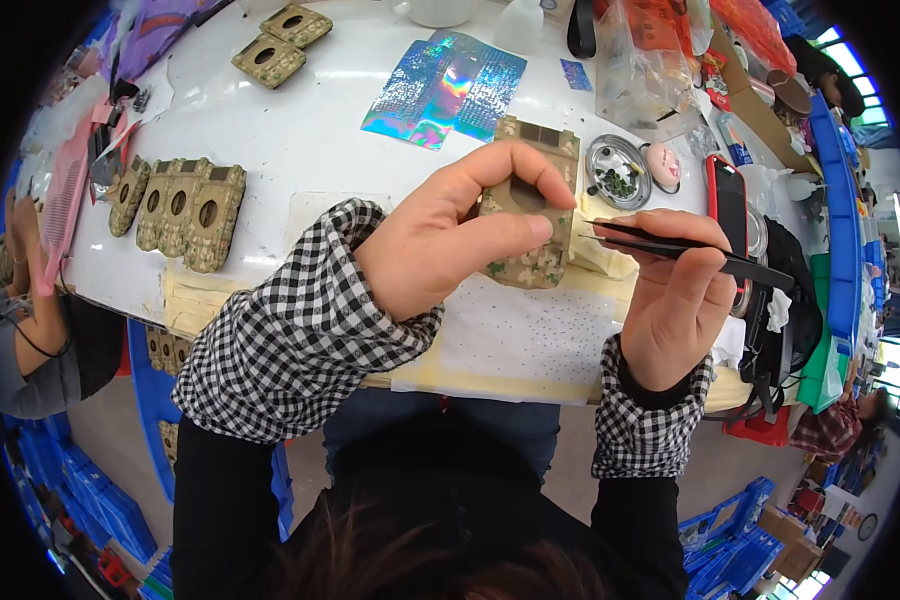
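- Worktable [300, 130]: white, curved by the lens, it fills the upper part of the head view. Blue crates [100, 500] stand on the floor at lower left and lower right.
- Your left hand [440, 245] is closed around a camouflage-patterned case [530, 235] with an oval cut-out, thumb on its lower face and forefinger over its top, held above the table's near edge.
- Your right hand [675, 300] pinches black tweezers [670, 248]; their tips point left, just beside the case.
- Under both hands lies a white sheet [530, 340] dotted with small specks, on yellow backing.
- Holographic foil sheets [445, 90] lie at top centre, flat and rectangular.
- A round metal dish [618, 170] of dark small parts sits right of the case, a red-edged phone [728, 200] beyond it.
- More camouflage cases [185, 210] are lined up at left; two more [280, 45] lie at top left.
- Clear plastic bags [640, 60] with orange contents stand at top right.
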Tool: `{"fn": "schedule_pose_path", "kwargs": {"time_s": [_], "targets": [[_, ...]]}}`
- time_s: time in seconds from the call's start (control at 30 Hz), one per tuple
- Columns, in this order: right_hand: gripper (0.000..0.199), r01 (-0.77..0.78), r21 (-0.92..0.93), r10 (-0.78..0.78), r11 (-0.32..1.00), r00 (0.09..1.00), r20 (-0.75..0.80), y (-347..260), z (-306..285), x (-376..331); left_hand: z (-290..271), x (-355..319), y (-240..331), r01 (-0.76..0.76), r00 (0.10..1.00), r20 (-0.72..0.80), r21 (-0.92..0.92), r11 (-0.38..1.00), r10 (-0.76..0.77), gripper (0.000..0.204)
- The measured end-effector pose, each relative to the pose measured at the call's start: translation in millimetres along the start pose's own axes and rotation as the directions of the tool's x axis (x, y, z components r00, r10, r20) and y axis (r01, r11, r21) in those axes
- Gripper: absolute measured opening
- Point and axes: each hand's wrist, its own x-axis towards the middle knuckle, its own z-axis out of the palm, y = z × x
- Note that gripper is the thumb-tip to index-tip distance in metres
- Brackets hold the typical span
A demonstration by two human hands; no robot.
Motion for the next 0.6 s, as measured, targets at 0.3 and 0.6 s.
{"fn": "schedule_pose_path", "kwargs": {"time_s": [0.3, 0.6], "targets": [[0.035, -0.029, 0.021, 0.028, 0.999, 0.999, 0.018, 2.5, -1.9, -0.2, 3.1, -2.5, 1.3, -0.010, 1.000, -0.008, 0.109, 0.994, 0.011, 0.017], [0.031, -0.047, -0.011, 0.047, 0.999, 0.998, 0.045, 0.7, -2.2, -1.0, 2.5, -2.3, 0.8, -0.046, 0.997, -0.049, 0.169, 0.985, 0.055, 0.016]]}}
